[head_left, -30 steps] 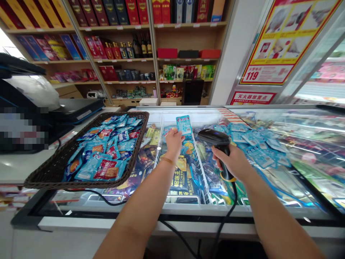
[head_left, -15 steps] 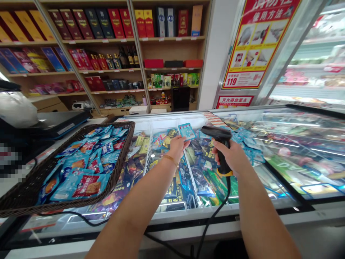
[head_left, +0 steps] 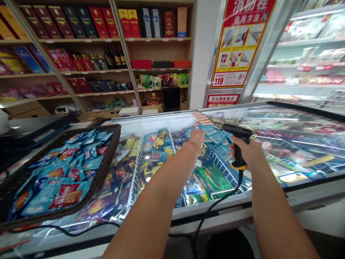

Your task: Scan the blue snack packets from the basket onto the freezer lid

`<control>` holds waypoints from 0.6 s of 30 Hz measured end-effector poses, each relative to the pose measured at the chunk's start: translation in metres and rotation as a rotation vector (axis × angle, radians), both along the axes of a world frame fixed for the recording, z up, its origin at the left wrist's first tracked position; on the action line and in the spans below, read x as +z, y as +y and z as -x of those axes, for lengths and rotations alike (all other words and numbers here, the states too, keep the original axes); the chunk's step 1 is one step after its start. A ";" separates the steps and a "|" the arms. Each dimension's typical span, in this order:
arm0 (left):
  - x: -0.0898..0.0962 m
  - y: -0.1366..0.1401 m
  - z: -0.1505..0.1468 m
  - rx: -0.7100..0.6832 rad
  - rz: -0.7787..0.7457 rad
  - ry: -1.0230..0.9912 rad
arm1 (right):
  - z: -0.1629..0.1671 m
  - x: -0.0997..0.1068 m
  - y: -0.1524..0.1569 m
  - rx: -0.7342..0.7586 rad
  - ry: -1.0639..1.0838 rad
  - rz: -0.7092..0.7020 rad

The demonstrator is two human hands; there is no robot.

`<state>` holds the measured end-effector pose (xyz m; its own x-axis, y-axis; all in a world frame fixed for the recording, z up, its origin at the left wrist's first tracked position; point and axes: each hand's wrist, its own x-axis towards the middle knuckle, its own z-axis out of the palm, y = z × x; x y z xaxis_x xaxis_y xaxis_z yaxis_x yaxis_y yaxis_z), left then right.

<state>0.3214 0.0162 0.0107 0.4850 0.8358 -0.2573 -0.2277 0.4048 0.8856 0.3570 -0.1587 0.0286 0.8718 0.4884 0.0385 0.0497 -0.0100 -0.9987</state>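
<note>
My right hand [head_left: 252, 153] is wrapped round the grip of a black handheld barcode scanner [head_left: 238, 131] with a yellow-orange base, its cable hanging down. My left hand [head_left: 198, 136] reaches over the freezer with its fingers closed; a pale bit of a snack packet shows just beyond them, mostly hidden by the hand. To the right of that hand lies a loose pile of blue snack packets [head_left: 219, 138], on top of the freezer goods. At the left, a dark brown wicker basket [head_left: 114, 144] holds many blue and red snack packets [head_left: 67, 192].
Beneath my arms is a chest freezer [head_left: 237, 208] with white wire dividers [head_left: 136, 172] and bagged goods. The scanner's black cable [head_left: 206, 219] runs across its front edge. Shelves of boxes and bottles [head_left: 159, 37] stand behind, beside a red fire-hydrant sign [head_left: 238, 46].
My left hand has moved right and away from me, towards the blue pile, and the packet in it is now mostly hidden. The scanner has shifted right; the view has turned right.
</note>
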 end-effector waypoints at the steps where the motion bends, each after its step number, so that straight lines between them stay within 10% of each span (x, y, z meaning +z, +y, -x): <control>1: 0.004 0.004 0.009 0.022 0.008 0.036 | 0.002 -0.001 0.002 0.015 0.000 0.001; 11: 0.045 0.097 0.188 0.327 -0.163 0.140 | 0.067 0.023 0.047 0.336 -0.026 0.021; 18: 0.071 0.158 0.352 0.466 -0.464 0.703 | 0.125 0.019 0.088 0.563 -0.050 -0.014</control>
<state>-0.0305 0.1738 0.0822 -0.0601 0.9973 0.0426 0.3672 -0.0175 0.9300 0.2318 -0.0708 0.0479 0.4738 0.8768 0.0826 0.0908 0.0446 -0.9949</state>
